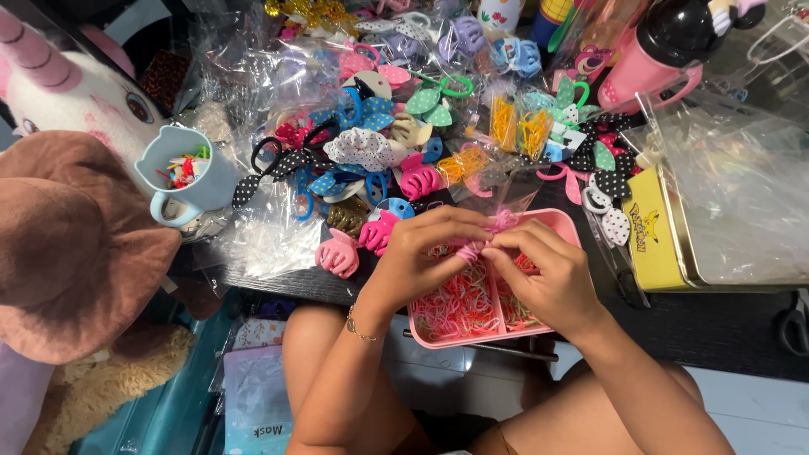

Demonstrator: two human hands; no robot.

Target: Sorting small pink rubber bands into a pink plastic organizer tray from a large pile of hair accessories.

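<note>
While both sets of fingertips pinch together on what looks like a small pink elastic band, the left hand and right hand hover over the pink divided tray, pink claw clips lying at nine o'clock.

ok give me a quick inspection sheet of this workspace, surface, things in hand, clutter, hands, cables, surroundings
Surface: dark table, mostly covered, bare near its front right edge.
Job's things: pink divided tray full of small pink and orange elastic bands; a bunch of pink bands pinched over it.
Clutter: pink claw clips, polka-dot bows, clear plastic bags, yellow tin, pale blue mug holding small items, pink bottle.
Hands: left hand and right hand both grip the bands, fingertips meeting.
Cables: nothing seen.
Surroundings: plush unicorn and brown hat at left; scissors at right edge.
</note>
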